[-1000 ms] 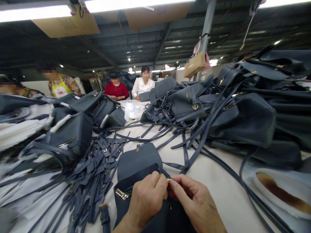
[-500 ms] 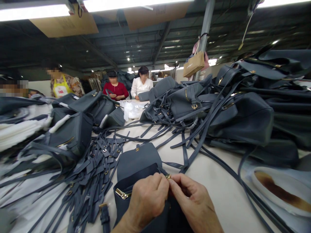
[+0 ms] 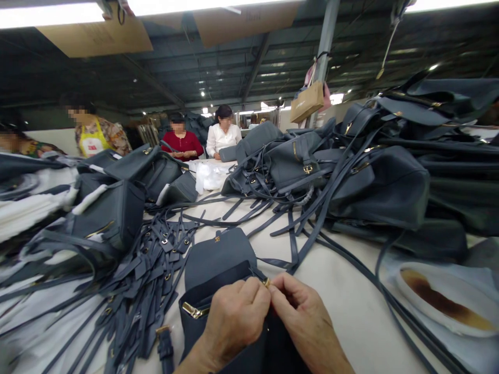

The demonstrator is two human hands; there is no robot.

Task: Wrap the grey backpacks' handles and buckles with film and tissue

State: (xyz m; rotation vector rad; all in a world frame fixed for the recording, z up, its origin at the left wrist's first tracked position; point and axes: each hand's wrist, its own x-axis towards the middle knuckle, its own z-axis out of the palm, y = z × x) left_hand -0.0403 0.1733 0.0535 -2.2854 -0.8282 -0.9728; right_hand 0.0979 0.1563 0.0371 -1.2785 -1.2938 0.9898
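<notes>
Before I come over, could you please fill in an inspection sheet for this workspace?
Surface: pale tabletop, partly covered.
Things in hand: dark bag, flap laid back, gold zip pull showing; small gold fitting between the hands.
Clutter: heap of dark straps at left; more dark bags piled on both sides; white dish with something brown inside, at right.
Hands: left hand grips the bag; right hand pinches at the fitting; fingertips partly hidden.
Cables: pale cord hanging overhead at right.
Surroundings: co-workers in red, white and a yellow apron; strip lights overhead.
</notes>
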